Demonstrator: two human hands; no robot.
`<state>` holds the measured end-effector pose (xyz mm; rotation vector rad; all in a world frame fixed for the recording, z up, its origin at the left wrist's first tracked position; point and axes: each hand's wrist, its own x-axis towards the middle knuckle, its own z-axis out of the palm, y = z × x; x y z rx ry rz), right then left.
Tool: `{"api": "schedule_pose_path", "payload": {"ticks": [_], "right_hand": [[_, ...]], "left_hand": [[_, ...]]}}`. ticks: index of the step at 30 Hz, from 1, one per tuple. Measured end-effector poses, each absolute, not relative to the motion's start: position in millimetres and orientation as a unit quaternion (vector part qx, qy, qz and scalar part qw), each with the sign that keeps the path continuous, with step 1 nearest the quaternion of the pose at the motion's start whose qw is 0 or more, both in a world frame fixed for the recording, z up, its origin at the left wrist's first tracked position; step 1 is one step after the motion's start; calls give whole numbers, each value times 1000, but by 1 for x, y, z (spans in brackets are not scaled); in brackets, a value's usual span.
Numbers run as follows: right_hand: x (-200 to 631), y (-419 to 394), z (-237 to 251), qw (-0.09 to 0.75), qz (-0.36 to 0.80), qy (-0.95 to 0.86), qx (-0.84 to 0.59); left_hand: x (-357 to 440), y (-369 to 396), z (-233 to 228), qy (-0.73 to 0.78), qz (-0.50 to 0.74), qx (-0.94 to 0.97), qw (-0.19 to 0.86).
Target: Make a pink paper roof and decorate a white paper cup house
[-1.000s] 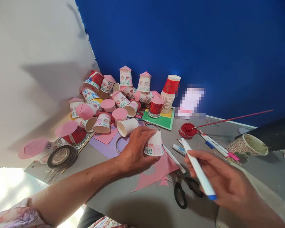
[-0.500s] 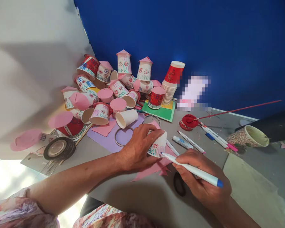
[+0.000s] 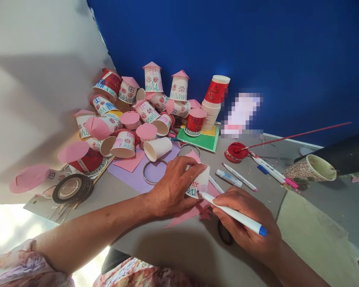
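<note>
My left hand (image 3: 175, 187) is closed around a white paper cup (image 3: 202, 175) with red flowers, green grass strokes and a pale purple shape drawn on it. A white marker pen (image 3: 236, 215) with a blue end is gripped in my right hand (image 3: 251, 227). Its tip meets the cup near the rim, by the purple shape. Beneath the cup lie pieces of pink paper (image 3: 179, 219). The dark handle loop of what look like scissors (image 3: 224, 234) shows partly under my right hand.
Several decorated cups with pink paper roofs (image 3: 152, 77) are heaped at the back left. Stacked plain cups (image 3: 211, 115) stand on green card (image 3: 197, 140). A red paint pot (image 3: 235, 152) holds a thin stick. Pens (image 3: 239, 176), black tape (image 3: 72, 188) and a patterned cup (image 3: 311, 169) lie around.
My right hand and the marker have shifted slightly left, with the pen tip moving along the cup's lower edge. The whole view has drifted a little. My left hand keeps its hold.
</note>
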<state>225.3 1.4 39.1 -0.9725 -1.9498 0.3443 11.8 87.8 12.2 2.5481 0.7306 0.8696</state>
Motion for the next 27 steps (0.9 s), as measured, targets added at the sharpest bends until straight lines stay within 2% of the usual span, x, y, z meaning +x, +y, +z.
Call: {"api": "schedule_pose_path", "payload": {"ticks": [27], "right_hand": [[227, 2, 36, 443, 124, -796, -393]], "left_hand": [[13, 87, 17, 253, 302, 907, 148]]}}
